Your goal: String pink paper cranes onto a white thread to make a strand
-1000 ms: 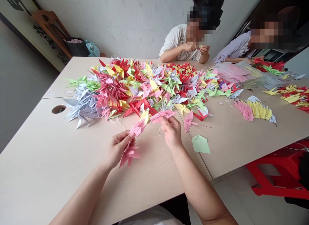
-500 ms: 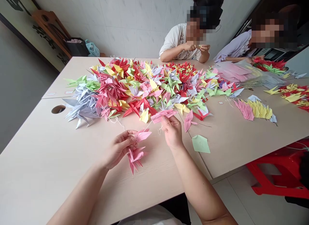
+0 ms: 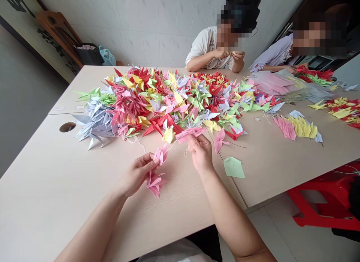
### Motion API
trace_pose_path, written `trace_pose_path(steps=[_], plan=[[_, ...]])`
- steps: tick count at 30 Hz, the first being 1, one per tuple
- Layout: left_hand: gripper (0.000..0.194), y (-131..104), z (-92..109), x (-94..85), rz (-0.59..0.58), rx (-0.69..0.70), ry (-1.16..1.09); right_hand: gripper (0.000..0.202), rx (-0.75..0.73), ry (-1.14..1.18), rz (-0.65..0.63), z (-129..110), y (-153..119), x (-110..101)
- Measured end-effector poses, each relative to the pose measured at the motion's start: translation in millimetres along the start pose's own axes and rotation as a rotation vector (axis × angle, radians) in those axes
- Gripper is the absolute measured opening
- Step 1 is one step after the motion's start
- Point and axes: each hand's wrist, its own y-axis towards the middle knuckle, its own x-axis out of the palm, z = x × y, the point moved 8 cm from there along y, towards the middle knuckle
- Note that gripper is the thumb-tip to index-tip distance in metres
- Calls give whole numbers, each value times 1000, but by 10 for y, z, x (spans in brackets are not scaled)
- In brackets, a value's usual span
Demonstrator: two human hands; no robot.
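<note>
My left hand pinches a pink folded paper crane by its lower edge. Below its fingers hangs a small cluster of pink cranes, close over the table. A thin white string runs from the pinched crane up to my right hand, whose fingers are closed on a bundle of pink folded paper. Just right of that hand lies a single pink crane with a dark wire or thread beside it. Beyond both hands spreads a large pile of multicoloured cranes.
A green paper piece lies right of my right forearm. Farther right are a row of pink and yellow cranes and a plastic bag. Two people sit across the table. A red stool stands at the lower right.
The pink crane in my left hand has turned more upright and shifted slightly left. The cluster below has moved slightly left and up. My right hand has barely moved.
</note>
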Motion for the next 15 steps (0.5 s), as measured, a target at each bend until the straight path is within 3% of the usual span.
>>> trace_pose_path(steps=[15], plan=[[27,-32,81,-38,124,38,8,31,-19,-164,-49,9,-37,63]])
